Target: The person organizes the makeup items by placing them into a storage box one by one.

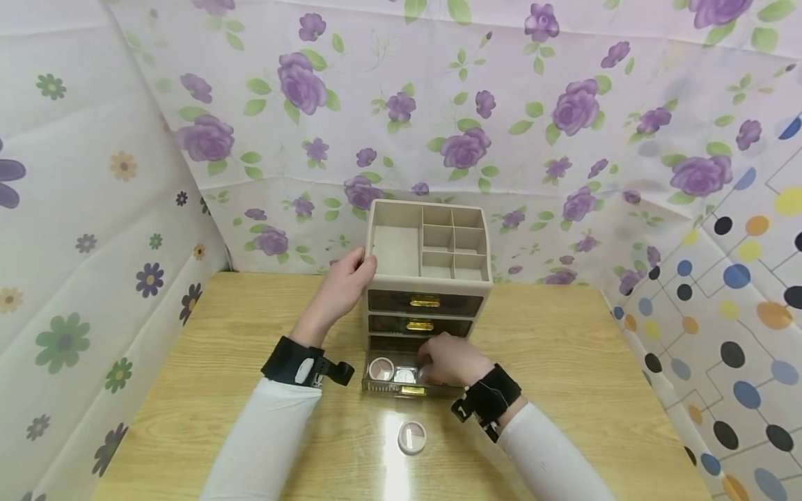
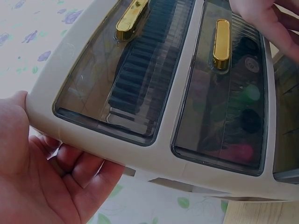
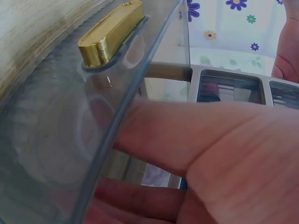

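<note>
A beige drawer organizer [image 1: 432, 285] stands on the table with its clear bottom drawer [image 1: 383, 387] pulled out. My left hand [image 1: 341, 285] holds the organizer's upper left side, thumb at the top rim and fingers curled along the side wall. Into the right part of the drawer reaches my right hand [image 1: 457, 358]; its fingertips are hidden, and I cannot tell whether they grip anything. Left of it in the drawer lie a round makeup compact [image 1: 381, 369] and a square clear-lidded case [image 1: 405, 376]. Another round compact [image 1: 412, 438] sits on the table in front.
Two upper drawers with gold handles [image 1: 425, 301] are closed; dark and coloured items show through the second drawer's front [image 2: 224, 112]. The divided top tray [image 1: 396, 243] holds nothing visible. Flowered cloth [image 1: 301, 83] hangs behind the wooden table [image 1: 551, 362].
</note>
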A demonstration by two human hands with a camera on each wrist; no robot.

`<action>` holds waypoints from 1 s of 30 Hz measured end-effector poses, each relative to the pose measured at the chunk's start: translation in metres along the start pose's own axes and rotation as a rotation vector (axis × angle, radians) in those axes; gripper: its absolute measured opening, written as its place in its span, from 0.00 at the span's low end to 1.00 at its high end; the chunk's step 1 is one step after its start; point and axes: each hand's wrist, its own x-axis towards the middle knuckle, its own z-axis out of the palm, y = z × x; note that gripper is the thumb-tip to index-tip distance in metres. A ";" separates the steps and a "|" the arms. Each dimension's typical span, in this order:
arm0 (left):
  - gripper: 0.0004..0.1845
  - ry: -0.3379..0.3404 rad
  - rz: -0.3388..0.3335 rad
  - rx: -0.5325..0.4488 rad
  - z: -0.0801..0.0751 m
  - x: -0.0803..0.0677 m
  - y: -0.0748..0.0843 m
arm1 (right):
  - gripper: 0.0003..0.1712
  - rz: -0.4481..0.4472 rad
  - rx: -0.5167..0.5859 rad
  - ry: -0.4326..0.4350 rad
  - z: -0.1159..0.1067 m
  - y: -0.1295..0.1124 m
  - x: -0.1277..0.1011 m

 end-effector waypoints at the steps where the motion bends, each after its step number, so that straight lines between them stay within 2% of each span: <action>1: 0.20 0.001 0.000 -0.001 0.000 0.000 0.000 | 0.11 -0.005 0.003 -0.004 0.000 0.000 0.000; 5: 0.20 0.004 -0.001 -0.004 0.001 0.000 0.001 | 0.10 -0.018 0.013 -0.013 0.001 0.002 -0.001; 21: 0.18 0.015 -0.005 -0.012 0.000 0.002 -0.002 | 0.18 -0.051 -0.014 -0.005 0.001 0.001 -0.004; 25: 0.18 0.016 -0.008 -0.004 0.000 0.002 -0.002 | 0.16 -0.058 -0.012 0.005 -0.002 0.000 -0.007; 27: 0.19 0.015 -0.009 -0.003 0.000 0.002 -0.002 | 0.16 -0.070 -0.015 0.037 -0.001 -0.001 -0.011; 30: 0.19 0.008 -0.012 -0.011 0.001 0.001 -0.002 | 0.17 -0.100 -0.034 0.149 0.004 -0.006 -0.019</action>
